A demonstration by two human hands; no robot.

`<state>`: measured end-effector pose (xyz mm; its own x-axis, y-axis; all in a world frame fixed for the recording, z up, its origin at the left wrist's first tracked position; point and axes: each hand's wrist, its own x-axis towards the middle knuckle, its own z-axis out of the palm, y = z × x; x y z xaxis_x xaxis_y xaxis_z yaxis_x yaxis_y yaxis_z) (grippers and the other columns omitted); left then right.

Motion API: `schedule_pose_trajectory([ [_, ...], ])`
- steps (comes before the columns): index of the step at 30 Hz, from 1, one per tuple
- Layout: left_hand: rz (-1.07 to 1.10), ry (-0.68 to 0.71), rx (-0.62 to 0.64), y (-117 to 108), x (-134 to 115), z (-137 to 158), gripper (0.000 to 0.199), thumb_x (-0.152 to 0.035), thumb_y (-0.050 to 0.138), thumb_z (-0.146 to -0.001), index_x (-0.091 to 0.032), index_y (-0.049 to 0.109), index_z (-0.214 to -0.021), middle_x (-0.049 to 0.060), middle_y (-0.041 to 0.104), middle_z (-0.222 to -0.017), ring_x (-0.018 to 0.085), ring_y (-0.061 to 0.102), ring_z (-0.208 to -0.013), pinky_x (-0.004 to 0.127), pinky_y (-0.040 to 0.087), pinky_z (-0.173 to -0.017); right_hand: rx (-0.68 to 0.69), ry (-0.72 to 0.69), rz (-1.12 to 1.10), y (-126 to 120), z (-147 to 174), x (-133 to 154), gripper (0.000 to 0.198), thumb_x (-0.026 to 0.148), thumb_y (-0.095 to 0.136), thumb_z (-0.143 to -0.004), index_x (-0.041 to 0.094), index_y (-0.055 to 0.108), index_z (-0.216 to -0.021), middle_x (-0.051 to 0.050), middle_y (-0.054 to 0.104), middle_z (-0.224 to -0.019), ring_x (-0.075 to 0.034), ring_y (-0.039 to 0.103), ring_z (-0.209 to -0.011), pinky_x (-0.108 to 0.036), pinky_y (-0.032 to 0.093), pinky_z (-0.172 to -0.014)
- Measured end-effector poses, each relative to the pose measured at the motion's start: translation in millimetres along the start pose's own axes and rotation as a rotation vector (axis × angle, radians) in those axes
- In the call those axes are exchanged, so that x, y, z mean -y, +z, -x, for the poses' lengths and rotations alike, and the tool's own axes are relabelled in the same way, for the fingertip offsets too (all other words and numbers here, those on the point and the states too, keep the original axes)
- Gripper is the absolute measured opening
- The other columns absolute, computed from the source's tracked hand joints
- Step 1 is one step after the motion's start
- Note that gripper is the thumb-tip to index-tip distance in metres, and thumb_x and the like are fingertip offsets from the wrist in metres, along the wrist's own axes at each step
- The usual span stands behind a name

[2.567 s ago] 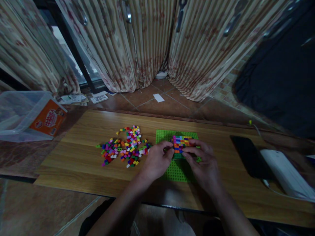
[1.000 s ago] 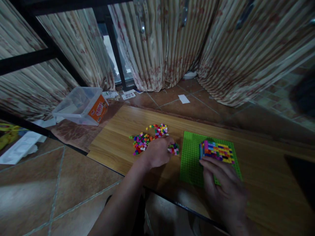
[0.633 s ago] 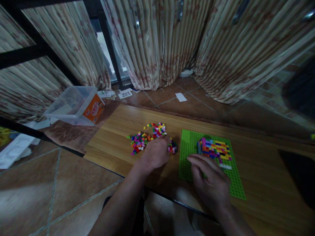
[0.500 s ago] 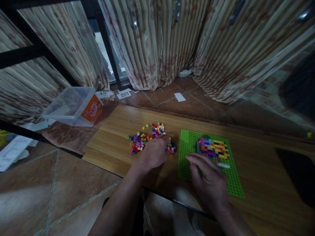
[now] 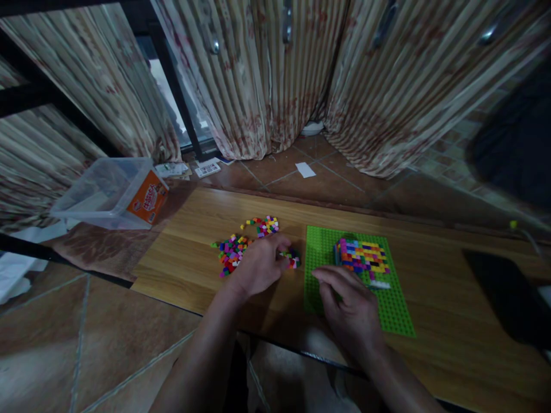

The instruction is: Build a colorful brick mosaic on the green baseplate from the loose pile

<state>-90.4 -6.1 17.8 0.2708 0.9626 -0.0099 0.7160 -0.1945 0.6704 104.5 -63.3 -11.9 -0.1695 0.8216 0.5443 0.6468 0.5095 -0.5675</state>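
Observation:
My left hand point(image 5: 262, 265) hovers low over the loose small colored bricks point(image 5: 232, 249), its curled thumb and forefinger apart beside a small brick cluster point(image 5: 293, 259). No brick shows clearly between those fingertips. Over the near left part of a green studded baseplate point(image 5: 316, 246), my right hand point(image 5: 350, 301) is closed, thumb and forefinger pressed together. Whatever it may hold is hidden or too small to make out. Just beyond its knuckles, a multicolored brick build point(image 5: 361, 255) stands on the baseplate, with a white brick piece point(image 5: 379, 284) at its near side.
The wooden tabletop point(image 5: 181, 246) carries the bricks and baseplate. A clear plastic bin point(image 5: 99, 198) with an orange label stands at the far left. At the right lies a dark flat object point(image 5: 499, 292). Striped curtains point(image 5: 258, 86) hang behind, and a white card point(image 5: 305, 170) lies on the floor.
The whole view has shifted slightly, moving the scene left. My left hand's thumb and forefinger have parted beside the bricks. My right hand keeps its closed pose over the baseplate.

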Motion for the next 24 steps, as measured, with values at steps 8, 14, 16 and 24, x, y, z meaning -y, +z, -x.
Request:
schedule_pose_trajectory([
  [8,0.538,-0.149,0.025,4,-4,-4,0.027,-0.022,0.071,-0.072,-0.012,0.068,-0.097,0.005,0.069,-0.085,0.015,0.062,-0.073,0.026,0.047,-0.067,0.002,0.029,-0.004,3,-2,2,0.018,0.014,0.054,-0.091,0.023,0.067,-0.101,-0.004,0.073,-0.095,-0.018,0.067,-0.089,-0.034,0.054,-0.08],
  [14,1.038,-0.301,0.21,12,-22,-3,0.034,-0.027,0.081,-0.065,-0.011,0.07,-0.093,0.001,0.067,-0.073,0.008,0.057,-0.059,0.023,0.045,-0.061,-0.01,0.077,-0.045,3,-5,5,0.023,0.023,0.059,-0.091,0.025,0.064,-0.113,-0.005,0.072,-0.1,-0.019,0.068,-0.089,-0.035,0.055,-0.08],
  [16,1.165,-0.318,0.245,16,-28,-3,0.034,-0.027,0.084,-0.062,-0.011,0.071,-0.089,0.002,0.068,-0.076,0.008,0.059,-0.063,0.022,0.045,-0.062,-0.038,0.103,-0.07,0,-5,5,0.026,0.025,0.061,-0.09,0.025,0.063,-0.116,-0.005,0.072,-0.102,-0.019,0.068,-0.088,-0.034,0.055,-0.079],
  [24,1.342,-0.35,0.355,27,-37,-5,0.029,-0.028,0.086,-0.063,-0.011,0.068,-0.078,-0.003,0.06,-0.065,0.004,0.052,-0.055,0.017,0.038,-0.052,-0.062,0.163,-0.251,-17,-9,5,0.011,0.025,0.064,-0.088,0.024,0.068,-0.098,-0.001,0.07,-0.083,-0.015,0.064,-0.073,-0.029,0.053,-0.068],
])
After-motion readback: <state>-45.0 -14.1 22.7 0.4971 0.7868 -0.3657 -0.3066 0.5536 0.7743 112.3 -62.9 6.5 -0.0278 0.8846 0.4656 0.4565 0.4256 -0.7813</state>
